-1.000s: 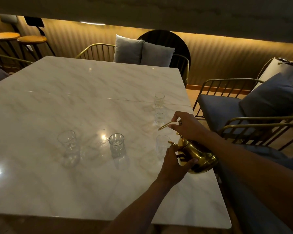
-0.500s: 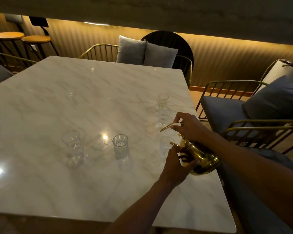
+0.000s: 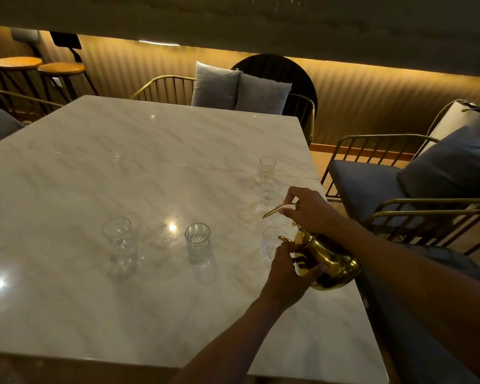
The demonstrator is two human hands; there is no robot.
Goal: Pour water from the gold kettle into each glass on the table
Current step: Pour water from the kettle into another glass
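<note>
Gold kettle (image 3: pixel 326 259): tilted, gripped by right hand (image 3: pixel 311 209) at handle, left hand (image 3: pixel 287 273) cupping body. Nearest glass (image 3: pixel 270 242) pouring; whether water flows, unclear. Four further glasses' fill unclear.

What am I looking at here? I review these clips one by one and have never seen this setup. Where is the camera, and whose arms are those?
No machine here: a person wears a wide-angle camera on the head, looking down at their own bare arms. There is only this one view. In front is a marble table with five clear glasses: one at the left, one in the middle, one beside the kettle, and two further back. The left hand steadies the gold kettle at its body, and the right hand grips its thin handle at the top. Whether any glass holds water is too dim to tell.
</note>
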